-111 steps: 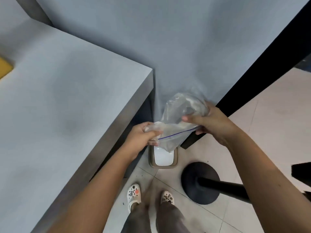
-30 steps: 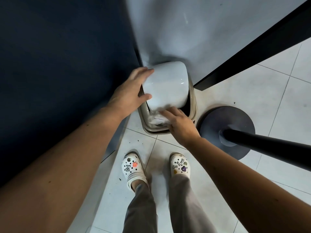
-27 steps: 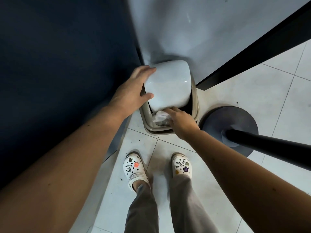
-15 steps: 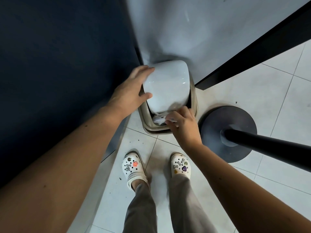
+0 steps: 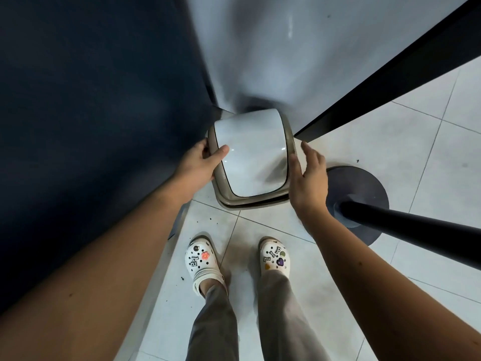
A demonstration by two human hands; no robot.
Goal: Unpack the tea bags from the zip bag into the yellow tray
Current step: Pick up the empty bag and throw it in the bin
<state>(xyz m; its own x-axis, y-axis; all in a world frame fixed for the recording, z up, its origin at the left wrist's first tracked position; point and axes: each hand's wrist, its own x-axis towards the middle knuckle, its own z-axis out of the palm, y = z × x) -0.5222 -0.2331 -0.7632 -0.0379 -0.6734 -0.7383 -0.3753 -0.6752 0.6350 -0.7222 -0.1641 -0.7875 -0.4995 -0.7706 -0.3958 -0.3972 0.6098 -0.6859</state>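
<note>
White tiled floor [image 5: 390, 142] is running under a grey wall corner, with a beige bin [image 5: 250, 201] standing at 12 o'clock from the person's shoes [image 5: 201, 259]. Left hand [image 5: 197, 165] is reaching in at the bin's 9 o'clock, fingers curling round its edge, thumb pressing on the white lid [image 5: 250, 155]. Right hand [image 5: 311, 183] is at the bin's 3 o'clock, palm inward, fingers spread and relaxed, thumb touching the rim, holding nothing. Black stand base [image 5: 364, 183] is sitting at 3 o'clock of that hand. Zip bag: cannot tell where it is.
</note>
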